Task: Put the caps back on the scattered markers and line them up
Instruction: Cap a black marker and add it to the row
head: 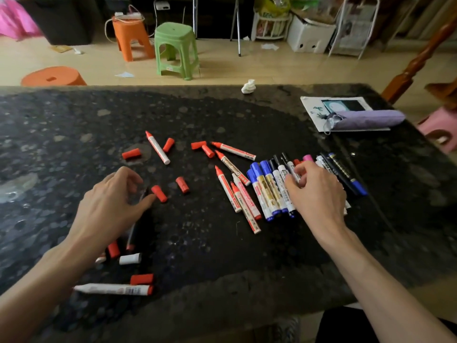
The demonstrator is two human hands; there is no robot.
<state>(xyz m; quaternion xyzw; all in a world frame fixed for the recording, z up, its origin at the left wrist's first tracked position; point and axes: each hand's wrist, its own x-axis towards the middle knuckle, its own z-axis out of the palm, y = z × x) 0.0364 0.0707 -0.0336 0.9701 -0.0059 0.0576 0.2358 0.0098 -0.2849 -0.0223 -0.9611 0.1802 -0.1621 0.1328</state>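
Hands: held well apart over the table (222,248), left hand (116,204) left of centre, right hand (319,194) toward the right edge.
Left grip: fingers are loosely curved, thumb tip just beside a loose red cap (159,193); whether the dark marker (131,237) under the palm is gripped cannot be told.
Right grip: a white-bodied marker (293,170) is pinched between thumb and curled fingers.
Lined up: a capped row (268,184) of blue- and black-capped white barrels is laid side by side, partly covered by the right hand.
Uncapped: red-tipped markers (226,188) with white barrels are fanned between the hands, just left of the capped row.
Other caps: red ones are scattered farther back; a white cap (130,258) lies beside the left wrist.
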